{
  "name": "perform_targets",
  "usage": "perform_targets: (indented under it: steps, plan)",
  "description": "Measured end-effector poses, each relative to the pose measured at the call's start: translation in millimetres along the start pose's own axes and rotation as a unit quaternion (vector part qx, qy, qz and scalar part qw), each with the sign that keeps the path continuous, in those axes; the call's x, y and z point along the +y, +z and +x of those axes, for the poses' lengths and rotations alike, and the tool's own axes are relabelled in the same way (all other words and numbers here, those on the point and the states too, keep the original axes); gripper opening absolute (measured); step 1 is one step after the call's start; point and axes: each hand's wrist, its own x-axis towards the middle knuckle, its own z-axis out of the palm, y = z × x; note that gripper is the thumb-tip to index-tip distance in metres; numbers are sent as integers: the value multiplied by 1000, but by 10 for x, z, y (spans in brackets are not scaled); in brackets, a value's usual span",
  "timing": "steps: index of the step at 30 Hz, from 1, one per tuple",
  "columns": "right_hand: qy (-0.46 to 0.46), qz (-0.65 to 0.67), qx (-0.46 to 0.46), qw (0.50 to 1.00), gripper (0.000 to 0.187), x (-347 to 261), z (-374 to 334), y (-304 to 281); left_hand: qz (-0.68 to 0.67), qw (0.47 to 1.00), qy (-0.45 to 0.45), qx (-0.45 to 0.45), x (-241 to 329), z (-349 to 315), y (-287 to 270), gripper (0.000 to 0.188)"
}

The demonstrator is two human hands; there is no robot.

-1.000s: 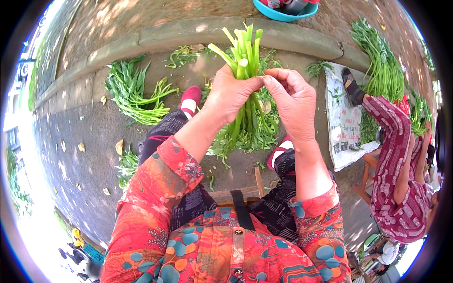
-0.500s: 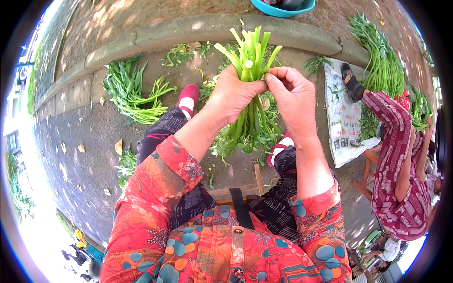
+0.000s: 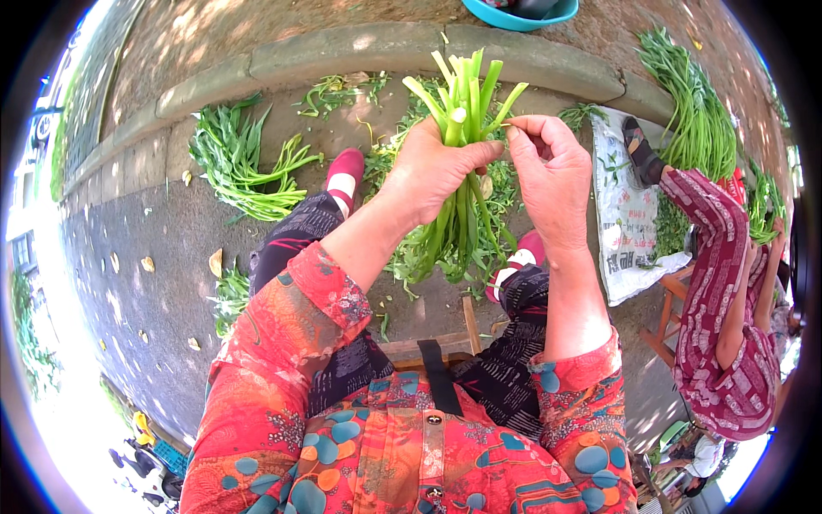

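Note:
My left hand (image 3: pixel 432 171) is wrapped round a bunch of water spinach (image 3: pixel 467 90), its pale cut stalk ends pointing up and away. Below the fist the leafy part hangs down between my knees. Beside the stalks, on their right, my right hand (image 3: pixel 555 176) is closed in a pinch with thumb and forefinger. A thin pale bit seems to run from the stalks to those fingertips, too small to name. Under the bunch, loose leaves and trimmings (image 3: pixel 419 248) cover the ground between my shoes.
More greens lie in a pile (image 3: pixel 248 167) at left. A stone kerb (image 3: pixel 360 51) runs across the far side, a blue basin (image 3: pixel 522 17) beyond it. At right are a white sack (image 3: pixel 621 218), a long heap of greens (image 3: pixel 693 111) and a seated person (image 3: pixel 715 223) handling greens.
My right hand has drawn away a little to the right from the left thumb, fingertips still pinched. The bunch in my left hand has shifted slightly right.

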Motion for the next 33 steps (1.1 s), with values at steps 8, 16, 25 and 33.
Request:
perform_targets:
  steps: [8,16,25,33]
  plan:
    - [-60,4,-19,998,9,-80,2,-3,3,999,28,-26,-37,8,-14,27]
    - [-49,17,-20,998,11,-52,-3,-15,36,999,23,-17,1,-26,-15,24]
    - [-58,-5,39,998,11,-61,20,-13,41,999,14,-18,-54,-10,12,23]
    - [-60,-25,75,995,13,-17,62,-110,35,999,-20,-11,-43,-27,14,21]
